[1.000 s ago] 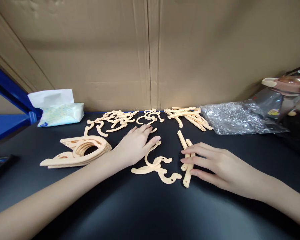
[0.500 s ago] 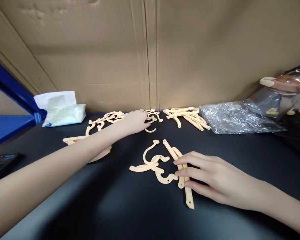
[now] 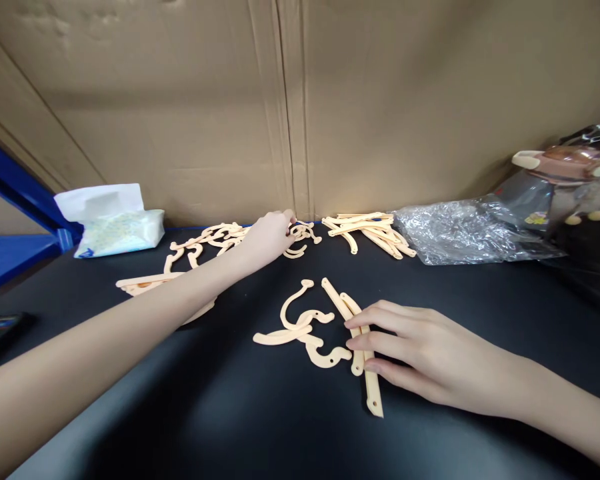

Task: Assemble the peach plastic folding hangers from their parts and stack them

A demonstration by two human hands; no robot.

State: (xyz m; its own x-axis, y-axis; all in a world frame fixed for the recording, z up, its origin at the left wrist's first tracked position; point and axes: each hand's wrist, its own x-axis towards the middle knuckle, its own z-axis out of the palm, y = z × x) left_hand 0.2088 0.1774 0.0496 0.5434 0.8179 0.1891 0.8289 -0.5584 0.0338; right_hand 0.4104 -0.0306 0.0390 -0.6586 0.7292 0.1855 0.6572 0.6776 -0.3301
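The left arm [image 3: 145, 313] hides most of the stacked hangers [image 3: 143, 284].

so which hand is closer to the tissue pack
Left. The left hand is at the back pile of curved pieces, to the right of the tissue pack; the right hand rests farther right, on the straight strips.

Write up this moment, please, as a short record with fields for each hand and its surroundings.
left hand: stretched to the far heap of hook pieces, fingertips on it
right hand: fingers flat on two straight strips
between them: curved pieces on the black table
back edge: tissue pack, strip pile, plastic bag
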